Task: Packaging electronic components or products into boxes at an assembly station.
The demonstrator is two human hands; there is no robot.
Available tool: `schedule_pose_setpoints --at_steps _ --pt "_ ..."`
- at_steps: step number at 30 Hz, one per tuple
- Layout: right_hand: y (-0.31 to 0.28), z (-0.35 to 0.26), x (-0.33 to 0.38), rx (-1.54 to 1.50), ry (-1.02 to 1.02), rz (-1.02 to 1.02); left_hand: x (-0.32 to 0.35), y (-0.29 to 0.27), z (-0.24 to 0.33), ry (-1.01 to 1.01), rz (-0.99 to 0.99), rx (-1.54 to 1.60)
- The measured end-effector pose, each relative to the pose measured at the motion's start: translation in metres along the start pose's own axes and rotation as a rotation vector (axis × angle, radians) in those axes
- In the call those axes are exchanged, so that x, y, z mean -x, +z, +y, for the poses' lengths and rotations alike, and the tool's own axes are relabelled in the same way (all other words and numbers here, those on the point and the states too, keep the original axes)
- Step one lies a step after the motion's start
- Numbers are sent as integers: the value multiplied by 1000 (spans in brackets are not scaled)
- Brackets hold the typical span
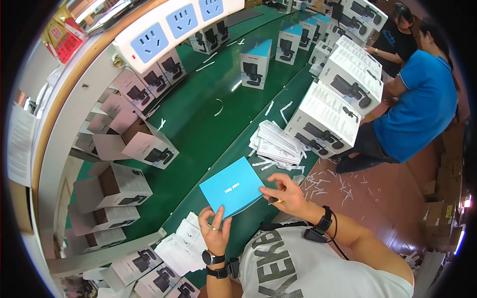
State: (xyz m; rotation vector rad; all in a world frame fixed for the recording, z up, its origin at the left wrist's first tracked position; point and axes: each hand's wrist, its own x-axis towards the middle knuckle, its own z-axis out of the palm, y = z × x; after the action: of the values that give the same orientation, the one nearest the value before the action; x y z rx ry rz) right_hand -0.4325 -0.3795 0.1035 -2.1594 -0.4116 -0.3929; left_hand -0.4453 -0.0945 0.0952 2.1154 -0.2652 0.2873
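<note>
A closed blue cardboard box with white lettering lies tilted above the near edge of the green table. My left hand, with a ring and a watch on that arm, grips its near left edge between thumb and fingers. On the right edge, the thumb and forefinger of my right hand pinch the same box. Something small, dark and yellow is tucked under the fingers of that right hand; its kind cannot be made out. Whether the box rests on the table is hidden.
Stacks of white leaflets and paper strips lie beyond the box; more printed sheets are at near left. Open cartons line the left. Printed product boxes stand at right, near a person in a blue shirt. A power strip hangs above.
</note>
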Motion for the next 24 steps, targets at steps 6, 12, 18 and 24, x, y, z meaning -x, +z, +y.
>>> schedule_pose_setpoints --at_steps 6,12,18,24 --pt "4 -1 -9 73 -184 8 -56 5 71 247 -262 -538" --pt "21 7 11 92 -184 -59 -41 45 55 215 -302 -736" --pt "14 21 -12 -110 -226 -77 -37 47 40 279 -234 -744" --pt "-3 45 -35 -204 -290 -237 -53 10 30 315 -323 -615"
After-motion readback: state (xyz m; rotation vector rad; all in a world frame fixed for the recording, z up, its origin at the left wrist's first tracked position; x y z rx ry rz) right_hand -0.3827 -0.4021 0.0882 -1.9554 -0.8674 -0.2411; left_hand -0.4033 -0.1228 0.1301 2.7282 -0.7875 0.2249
